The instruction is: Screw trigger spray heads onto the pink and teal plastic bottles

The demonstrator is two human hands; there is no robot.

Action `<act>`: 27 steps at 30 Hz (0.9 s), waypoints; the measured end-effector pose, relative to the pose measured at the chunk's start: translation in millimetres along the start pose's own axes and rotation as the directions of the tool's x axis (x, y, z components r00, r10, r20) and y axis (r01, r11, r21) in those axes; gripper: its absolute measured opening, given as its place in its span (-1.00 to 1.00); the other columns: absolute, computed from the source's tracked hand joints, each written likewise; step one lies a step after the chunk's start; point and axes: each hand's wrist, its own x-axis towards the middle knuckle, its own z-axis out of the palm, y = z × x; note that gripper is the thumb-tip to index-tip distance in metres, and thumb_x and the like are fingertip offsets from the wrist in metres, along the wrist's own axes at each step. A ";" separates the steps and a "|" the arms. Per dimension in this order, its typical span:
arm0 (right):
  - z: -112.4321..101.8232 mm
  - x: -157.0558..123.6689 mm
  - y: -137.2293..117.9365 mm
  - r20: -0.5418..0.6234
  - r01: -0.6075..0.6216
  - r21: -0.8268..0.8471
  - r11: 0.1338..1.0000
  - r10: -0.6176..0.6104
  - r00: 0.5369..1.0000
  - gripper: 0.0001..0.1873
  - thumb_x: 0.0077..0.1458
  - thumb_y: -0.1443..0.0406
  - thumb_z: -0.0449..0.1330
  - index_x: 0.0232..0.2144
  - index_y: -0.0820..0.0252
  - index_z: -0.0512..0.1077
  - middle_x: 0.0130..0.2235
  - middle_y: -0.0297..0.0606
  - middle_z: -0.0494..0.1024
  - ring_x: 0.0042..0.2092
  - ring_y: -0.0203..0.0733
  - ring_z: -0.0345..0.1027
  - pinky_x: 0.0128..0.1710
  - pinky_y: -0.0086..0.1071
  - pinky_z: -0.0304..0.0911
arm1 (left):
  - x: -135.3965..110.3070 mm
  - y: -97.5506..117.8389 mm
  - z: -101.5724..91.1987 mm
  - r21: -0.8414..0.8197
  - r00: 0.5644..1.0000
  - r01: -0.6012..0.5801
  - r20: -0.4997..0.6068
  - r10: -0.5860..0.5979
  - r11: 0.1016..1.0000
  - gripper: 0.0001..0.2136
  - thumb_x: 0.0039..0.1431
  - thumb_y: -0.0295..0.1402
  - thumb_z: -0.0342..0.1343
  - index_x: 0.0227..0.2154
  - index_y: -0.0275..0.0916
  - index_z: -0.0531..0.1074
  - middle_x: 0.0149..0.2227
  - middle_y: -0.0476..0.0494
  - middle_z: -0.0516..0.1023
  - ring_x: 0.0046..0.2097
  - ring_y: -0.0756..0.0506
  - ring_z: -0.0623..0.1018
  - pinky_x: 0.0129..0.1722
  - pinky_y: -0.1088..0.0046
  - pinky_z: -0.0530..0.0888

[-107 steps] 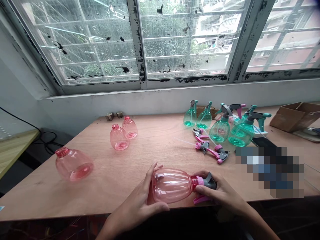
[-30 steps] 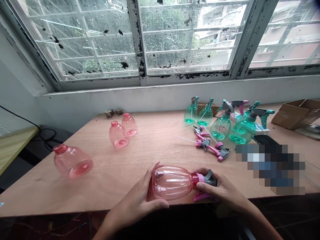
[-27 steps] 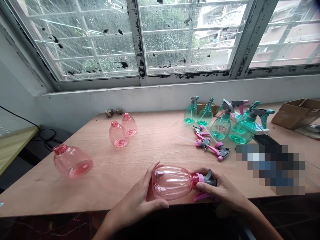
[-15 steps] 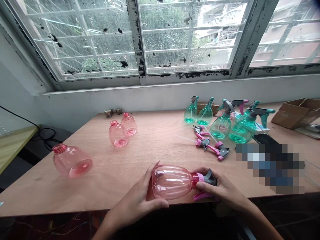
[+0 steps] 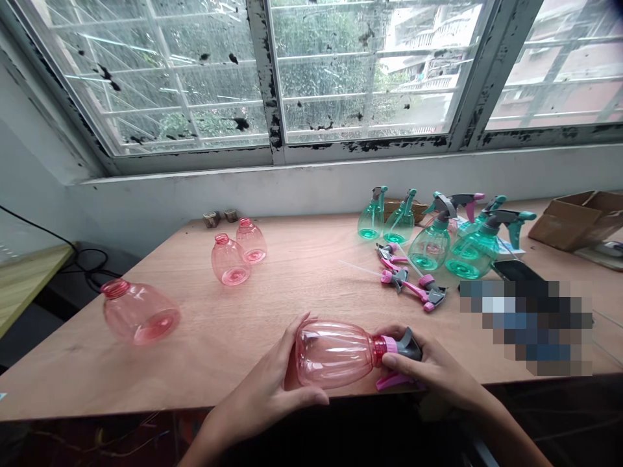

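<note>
A clear pink spray bottle (image 5: 335, 353) lies on its side at the near edge of the wooden table (image 5: 302, 285). My left hand (image 5: 270, 389) is wrapped round the bottle's base end. My right hand (image 5: 435, 370) is closed on the grey and pink trigger head (image 5: 403, 350) that sits on the bottle's neck.
Three headless pink bottles rest at the left: one lying (image 5: 139, 311), two standing (image 5: 228, 261) (image 5: 252, 240). Loose pink trigger heads (image 5: 409, 282) lie mid-right. Several green spray bottles (image 5: 438, 237) stand behind them. A cardboard box (image 5: 574, 220) sits far right.
Both hands keep the same hold on the pink bottle and its trigger head. The view has shifted slightly; nothing else on the table moved.
</note>
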 end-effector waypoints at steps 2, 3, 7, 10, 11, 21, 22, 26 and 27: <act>0.1 -0.1 0.6 0.010 -0.019 0.025 1.000 0.018 1.000 -0.58 0.10 0.08 0.40 -0.09 0.18 0.47 -0.27 -0.31 0.60 -0.26 -0.08 0.58 -0.20 -0.22 0.55 | 0.3 0.2 0.1 -0.019 1.000 -0.010 0.003 0.010 1.000 -0.05 0.18 -0.15 0.35 0.41 0.09 -0.24 0.47 -0.11 -0.07 0.43 -0.28 0.07 0.40 0.08 0.10; 0.0 -0.2 0.9 0.012 -0.022 0.031 0.999 0.022 1.000 -0.58 0.10 0.08 0.40 -0.09 0.18 0.47 -0.27 -0.31 0.60 -0.26 -0.09 0.58 -0.20 -0.22 0.55 | 0.6 0.5 0.1 -0.028 1.000 -0.015 0.004 0.015 0.999 -0.04 0.18 -0.15 0.35 0.41 0.09 -0.24 0.47 -0.11 -0.06 0.43 -0.28 0.08 0.40 0.08 0.11; -0.6 -0.1 2.2 0.021 -0.019 0.030 0.999 0.018 1.000 -0.59 0.11 0.09 0.40 -0.09 0.18 0.47 -0.27 -0.29 0.62 -0.25 -0.08 0.59 -0.19 -0.22 0.55 | 2.4 2.1 0.1 -0.047 1.000 -0.030 -0.003 0.030 0.998 -0.01 0.15 -0.19 0.38 0.41 0.12 -0.25 0.46 -0.13 -0.03 0.42 -0.32 0.10 0.40 0.03 0.09; -1.0 -0.2 2.1 0.031 -0.031 0.038 0.999 0.030 0.999 -0.57 0.11 0.08 0.39 -0.08 0.18 0.45 -0.25 -0.28 0.62 -0.23 -0.05 0.60 -0.17 -0.18 0.55 | 3.7 2.5 0.7 -0.048 0.999 -0.036 0.000 0.036 0.998 0.02 0.12 -0.20 0.40 0.41 0.14 -0.26 0.46 -0.13 -0.02 0.42 -0.31 0.11 0.40 0.04 0.09; -1.1 -0.3 1.9 0.030 -0.033 0.035 0.999 0.032 0.999 -0.57 0.10 0.08 0.40 -0.08 0.18 0.45 -0.25 -0.29 0.61 -0.23 -0.04 0.60 -0.16 -0.17 0.55 | 3.9 2.3 1.1 -0.048 0.999 -0.038 0.002 0.038 0.998 0.02 0.11 -0.20 0.41 0.41 0.14 -0.26 0.46 -0.13 -0.03 0.42 -0.31 0.11 0.40 0.04 0.09; -2.0 -0.7 0.2 0.003 0.027 -0.078 0.997 -0.027 1.000 -0.57 0.12 0.05 0.37 -0.09 0.20 0.48 -0.24 -0.24 0.60 -0.21 -0.02 0.56 -0.17 -0.17 0.54 | 0.9 -0.5 -1.3 -0.029 0.999 -0.045 0.007 0.045 0.999 -0.14 0.29 -0.02 0.19 0.43 0.02 -0.25 0.47 -0.16 -0.10 0.45 -0.33 -0.01 0.41 0.04 0.02; -2.2 -0.7 0.6 0.004 0.029 -0.080 0.996 -0.029 1.000 -0.57 0.12 0.05 0.37 -0.09 0.20 0.48 -0.22 -0.23 0.61 -0.21 -0.02 0.56 -0.16 -0.17 0.54 | 0.7 -0.1 -1.6 -0.025 0.999 -0.046 0.006 0.046 0.999 -0.18 0.31 0.00 0.14 0.43 0.00 -0.24 0.48 -0.17 -0.10 0.45 -0.33 -0.01 0.41 0.03 0.01; -2.0 -1.1 2.7 0.018 0.005 -0.026 1.000 -0.004 1.000 -0.57 0.12 0.06 0.37 -0.07 0.18 0.48 -0.21 -0.25 0.59 -0.21 -0.06 0.54 -0.16 -0.20 0.55 | 0.5 1.2 -2.1 -0.008 0.999 -0.033 0.002 0.033 0.999 -0.19 0.32 0.04 0.10 0.44 -0.04 -0.22 0.48 -0.17 -0.10 0.45 -0.34 -0.02 0.42 0.04 -0.01; -1.7 -1.2 3.1 0.012 0.009 -0.018 1.000 -0.009 1.000 -0.58 0.11 0.07 0.39 -0.08 0.17 0.49 -0.24 -0.28 0.57 -0.22 -0.09 0.52 -0.18 -0.23 0.55 | 0.5 1.0 -2.1 -0.006 1.000 -0.030 0.002 0.030 1.000 -0.19 0.32 0.04 0.10 0.44 -0.04 -0.22 0.48 -0.17 -0.10 0.45 -0.33 -0.02 0.42 0.05 -0.01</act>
